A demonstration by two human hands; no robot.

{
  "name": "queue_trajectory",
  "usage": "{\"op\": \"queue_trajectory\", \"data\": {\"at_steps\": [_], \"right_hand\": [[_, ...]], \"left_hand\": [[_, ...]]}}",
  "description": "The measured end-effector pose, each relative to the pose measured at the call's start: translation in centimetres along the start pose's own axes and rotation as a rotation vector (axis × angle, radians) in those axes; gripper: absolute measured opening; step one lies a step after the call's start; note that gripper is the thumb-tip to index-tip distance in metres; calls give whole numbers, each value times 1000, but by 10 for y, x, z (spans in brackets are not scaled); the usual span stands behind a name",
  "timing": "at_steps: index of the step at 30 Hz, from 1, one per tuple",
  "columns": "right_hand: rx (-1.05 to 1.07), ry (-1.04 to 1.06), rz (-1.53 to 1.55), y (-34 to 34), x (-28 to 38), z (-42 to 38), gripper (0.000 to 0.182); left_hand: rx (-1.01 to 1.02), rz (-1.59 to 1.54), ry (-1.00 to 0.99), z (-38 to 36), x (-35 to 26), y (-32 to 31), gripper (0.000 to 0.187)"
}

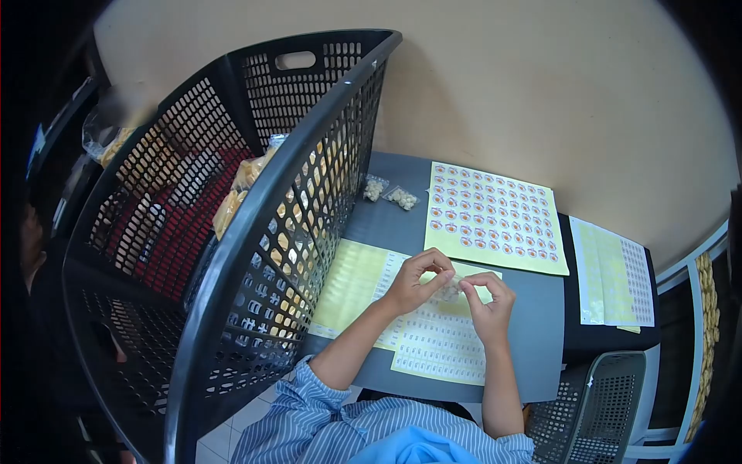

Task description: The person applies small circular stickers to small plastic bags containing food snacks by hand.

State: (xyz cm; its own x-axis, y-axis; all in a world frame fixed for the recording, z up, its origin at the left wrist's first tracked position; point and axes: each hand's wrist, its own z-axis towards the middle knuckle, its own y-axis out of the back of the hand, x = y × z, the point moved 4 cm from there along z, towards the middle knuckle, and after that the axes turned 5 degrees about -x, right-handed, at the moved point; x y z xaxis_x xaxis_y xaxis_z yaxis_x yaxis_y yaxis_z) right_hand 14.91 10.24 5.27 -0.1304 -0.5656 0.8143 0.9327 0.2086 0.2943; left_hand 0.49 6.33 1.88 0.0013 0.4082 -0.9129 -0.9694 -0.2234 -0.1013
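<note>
Both my hands are over the grey table, holding a small clear plastic packet (pixel 446 292) between them. Its pale contents are hard to make out. My left hand (pixel 417 282) pinches the packet's left side with thumb and forefinger. On the right side, my right hand (pixel 489 303) pinches its edge. Beneath them lie a sheet of small white labels (pixel 440 348) and a yellow-green sheet (pixel 352 282) with some labels at its right edge. Two small packets of pale pieces, one (pixel 375 188) beside the other (pixel 402 198), rest near the back of the table.
A large black basket (pixel 309 147) holding bagged items stands at the left. A sheet of round stickers (pixel 495 213) lies at the table's back. More label sheets (pixel 614 271) are at the right, above a dark crate (pixel 610 402). At the far left, part of another person shows.
</note>
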Motion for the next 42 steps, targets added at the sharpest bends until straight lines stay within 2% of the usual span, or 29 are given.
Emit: {"op": "queue_trajectory", "data": {"at_steps": [2,5,12,17,21,24,30,31,34,36,37,39,42], "right_hand": [[-6,-7,-3,0,-1,0,6],[-27,0,14,0,-2,1,6],[-6,110,8,-3,2,1,7],[28,4,42,-6,5,1,7],[33,14,65,-3,2,1,6],[17,-10,61,0,-4,1,6],[36,-68,99,-2,-5,3,6],[20,-89,75,-1,-8,2,6],[2,-93,103,0,-15,-2,5],[-87,-123,242,-1,-24,-5,6],[-96,-132,229,-3,-25,-6,6],[-183,-237,489,-5,-31,-8,8],[-130,-260,526,-10,-30,-7,16]], "left_hand": [[40,173,-49,0,-2,2,5],[26,249,-119,1,-14,-2,4],[40,256,-71,1,-13,-1,3],[71,255,-88,1,-16,-3,4],[128,275,-23,1,-16,-2,6],[102,306,-106,2,-18,-1,8],[31,360,-81,3,-13,6,8],[-8,346,-88,3,-17,5,7],[82,278,-39,2,-7,0,11],[30,-30,69,1,0,-4,22],[41,-42,77,-1,2,-7,22],[99,-130,142,-5,5,-14,30],[4,-119,184,-2,11,-7,27]]}}
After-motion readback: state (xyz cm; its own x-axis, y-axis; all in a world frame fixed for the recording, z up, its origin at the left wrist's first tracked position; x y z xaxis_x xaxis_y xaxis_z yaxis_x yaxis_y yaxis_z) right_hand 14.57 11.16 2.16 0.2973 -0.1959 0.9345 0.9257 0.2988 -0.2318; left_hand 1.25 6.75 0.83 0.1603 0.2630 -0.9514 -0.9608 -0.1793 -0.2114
